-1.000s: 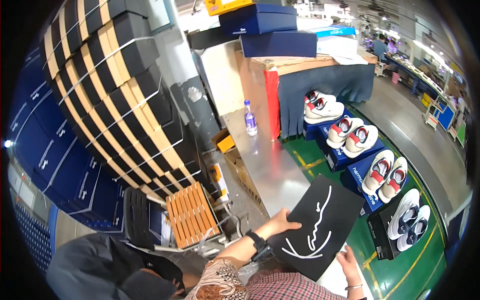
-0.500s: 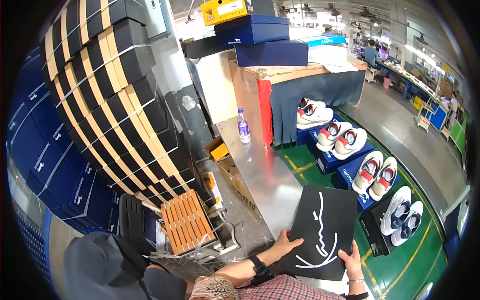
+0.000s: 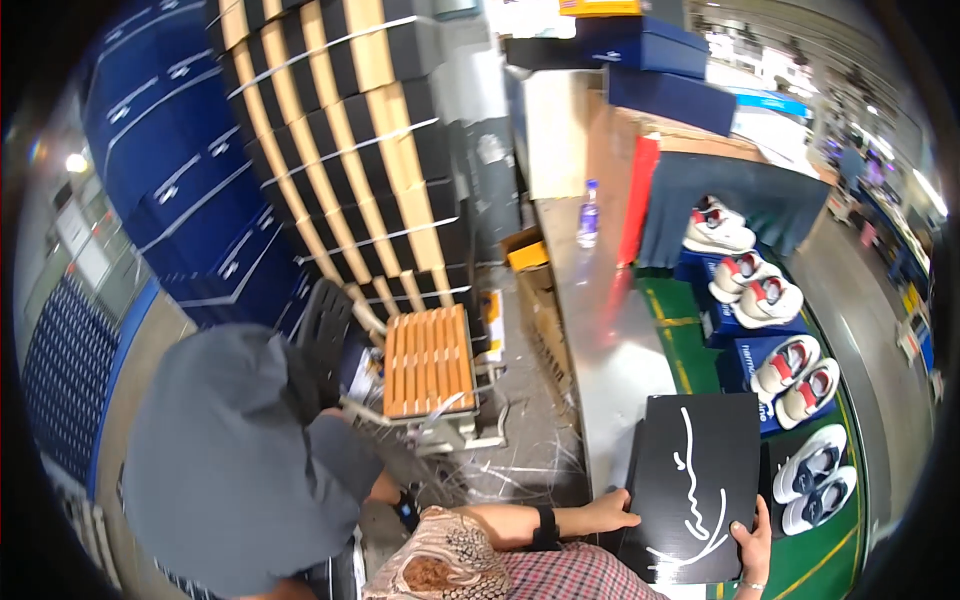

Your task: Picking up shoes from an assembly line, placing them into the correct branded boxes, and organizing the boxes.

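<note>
A flat black shoebox (image 3: 665, 440) with a white scribbled line drawing on its lid lies in front of me, over the near end of the metal bench (image 3: 610, 370). My left hand (image 3: 609, 511) grips its left edge, with the thumb on the lid and the fingers hidden. On the right edge my right hand (image 3: 753, 545) holds it likewise, thumb on top. Just right of the box sits a pair of white and navy sneakers (image 3: 815, 480). Farther along the green conveyor, more white and red sneakers (image 3: 795, 380) rest on blue shoeboxes.
A person in dark grey (image 3: 250, 450) is close on my left. Beyond them stand a wood-slatted stool (image 3: 428, 362) and tall strapped stacks of black boxes (image 3: 350, 150) and blue boxes (image 3: 170, 160). A purple bottle (image 3: 588, 214) stands on the bench; cardboard (image 3: 540, 320) lies beside it.
My view has swung left, so the scene sits farther right. More of the person in grey shows. Both hands keep hold of the black shoebox.
</note>
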The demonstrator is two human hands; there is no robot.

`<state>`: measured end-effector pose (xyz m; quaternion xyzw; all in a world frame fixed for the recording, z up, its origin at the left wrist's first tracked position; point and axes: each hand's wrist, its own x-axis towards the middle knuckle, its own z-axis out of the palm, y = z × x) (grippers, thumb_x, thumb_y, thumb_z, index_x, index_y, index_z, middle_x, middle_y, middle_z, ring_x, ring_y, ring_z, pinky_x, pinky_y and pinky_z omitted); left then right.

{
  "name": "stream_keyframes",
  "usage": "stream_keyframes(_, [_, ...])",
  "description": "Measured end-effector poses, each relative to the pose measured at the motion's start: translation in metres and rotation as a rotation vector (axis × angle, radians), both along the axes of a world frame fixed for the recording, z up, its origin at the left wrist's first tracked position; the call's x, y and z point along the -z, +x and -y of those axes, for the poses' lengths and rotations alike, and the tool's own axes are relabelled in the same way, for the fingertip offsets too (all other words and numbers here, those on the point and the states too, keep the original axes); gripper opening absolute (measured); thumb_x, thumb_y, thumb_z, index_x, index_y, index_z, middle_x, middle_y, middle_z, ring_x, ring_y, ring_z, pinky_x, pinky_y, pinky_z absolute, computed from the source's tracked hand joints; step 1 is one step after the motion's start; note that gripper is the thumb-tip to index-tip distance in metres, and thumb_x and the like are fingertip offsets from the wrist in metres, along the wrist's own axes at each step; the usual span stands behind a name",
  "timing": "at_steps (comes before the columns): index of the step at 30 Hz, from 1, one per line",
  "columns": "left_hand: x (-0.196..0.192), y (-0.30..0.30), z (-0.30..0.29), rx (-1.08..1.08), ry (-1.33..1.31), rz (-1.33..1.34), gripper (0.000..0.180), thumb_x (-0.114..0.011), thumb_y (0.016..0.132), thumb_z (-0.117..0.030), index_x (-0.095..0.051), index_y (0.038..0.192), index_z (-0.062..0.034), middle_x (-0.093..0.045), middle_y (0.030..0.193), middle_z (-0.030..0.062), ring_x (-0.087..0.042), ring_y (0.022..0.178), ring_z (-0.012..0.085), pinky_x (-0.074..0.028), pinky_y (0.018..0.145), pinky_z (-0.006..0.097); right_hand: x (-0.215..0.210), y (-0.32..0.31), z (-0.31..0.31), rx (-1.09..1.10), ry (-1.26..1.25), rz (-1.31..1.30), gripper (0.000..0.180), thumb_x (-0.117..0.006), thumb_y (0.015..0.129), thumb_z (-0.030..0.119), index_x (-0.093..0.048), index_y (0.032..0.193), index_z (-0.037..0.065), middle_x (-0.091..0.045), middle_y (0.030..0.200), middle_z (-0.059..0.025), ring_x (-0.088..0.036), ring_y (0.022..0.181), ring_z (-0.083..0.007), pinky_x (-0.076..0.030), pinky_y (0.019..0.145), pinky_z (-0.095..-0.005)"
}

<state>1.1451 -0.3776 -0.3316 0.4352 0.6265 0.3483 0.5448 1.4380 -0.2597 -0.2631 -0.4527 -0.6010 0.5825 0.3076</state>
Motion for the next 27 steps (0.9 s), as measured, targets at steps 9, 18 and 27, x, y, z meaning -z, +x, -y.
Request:
stream_keyframes(9, [0.029,0.027,0.009,-0.246,0.194,-0.233,0.051,-0.064,0.072,-0.027,-0.047,0.111,0.0019,-0.053,0.108,0.0233,-0.051,0.104,0.0367,-0.042,0.088,0.041,0.014,-0.002,0.018,0.094,-0.089,0.191,0.065,-0.059,0.080,0.009,-0.030,0.138,0.003,-0.049,0.121,-0.0162,-0.049,0.106,-0.0224,-0.038,0.094,-0.0295])
stream_keyframes(18, [-0.004,0.030,0.014,-0.237,0.342,-0.311,0.055,-0.062,0.075,-0.016,-0.038,0.123,-0.0037,-0.038,0.128,0.0189,-0.040,0.119,0.0358,-0.035,0.099,0.040,0.029,0.000,0.027,0.088,-0.146,0.209,0.058,-0.056,0.087,0.026,-0.035,0.133,-0.001,-0.051,0.122,-0.0150,-0.049,0.107,-0.0204,-0.037,0.094,-0.0294])
stream_keyframes(27, [0.028,-0.002,0.060,-0.296,0.214,-0.247,0.047,-0.059,0.075,-0.015,-0.046,0.116,0.0028,-0.051,0.113,0.0212,-0.051,0.106,0.0347,-0.042,0.089,0.038,-0.039,-0.010,0.036,-0.090,-0.283,0.237,0.062,-0.063,0.085,0.030,-0.038,0.132,-0.001,-0.047,0.127,-0.0185,-0.048,0.111,-0.0257,-0.040,0.092,-0.0343])
